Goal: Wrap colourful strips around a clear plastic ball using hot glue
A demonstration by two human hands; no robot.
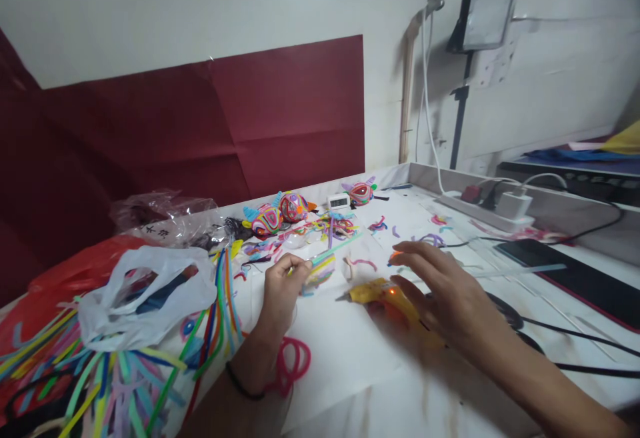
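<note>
My left hand [285,285] pinches a pale green pipe cleaner [340,247], which points away to the upper right. Just beyond those fingers, partly hidden, is a small piece with yellow and blue strips [321,274]. My right hand [440,285] has its fingers spread above a yellow hot glue gun [373,291]. The gun lies on its side, nozzle toward my left hand, with a small orange light lit. Whether my fingertips touch it I cannot tell. A pink-red pipe cleaner [295,363] lies curled beside my left wrist.
Bundles of coloured pipe cleaners [125,385] and a white plastic bag [165,291] lie at left. Finished colourful figures [265,219] stand at the back near a small white digital clock [339,201]. At right are a power strip [487,215], a dark phone-like slab [575,281] and black cables.
</note>
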